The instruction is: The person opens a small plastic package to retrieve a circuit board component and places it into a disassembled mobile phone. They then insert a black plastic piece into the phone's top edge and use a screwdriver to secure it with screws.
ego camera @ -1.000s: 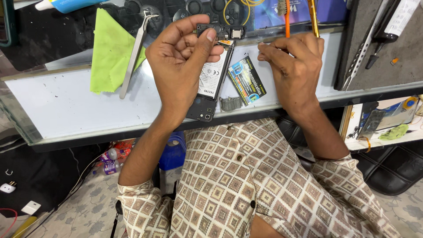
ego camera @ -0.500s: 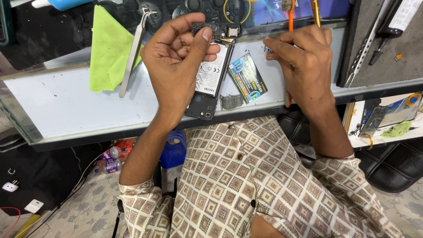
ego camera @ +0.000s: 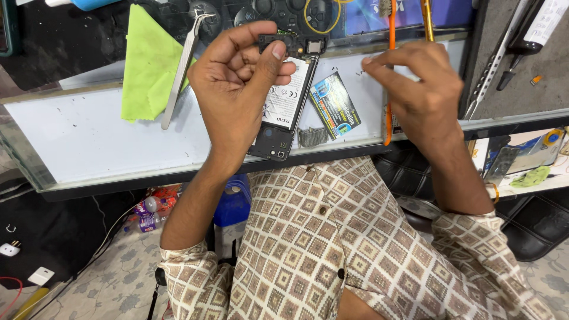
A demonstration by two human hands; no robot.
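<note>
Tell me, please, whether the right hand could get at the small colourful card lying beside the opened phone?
Probably yes: the card lies uncovered on the white bench top, just left of the right hand, with nothing between them; the left hand is busy holding the opened phone.

two hands [ego camera: 237, 89], one opened phone [ego camera: 283, 112], one green cloth [ego camera: 148, 62], one tweezers [ego camera: 181, 68], one card [ego camera: 335, 105]

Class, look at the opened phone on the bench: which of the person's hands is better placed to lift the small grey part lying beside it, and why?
Probably the right hand: it seems to hold nothing, while the left hand grips the opened phone beside the grey part.
</note>
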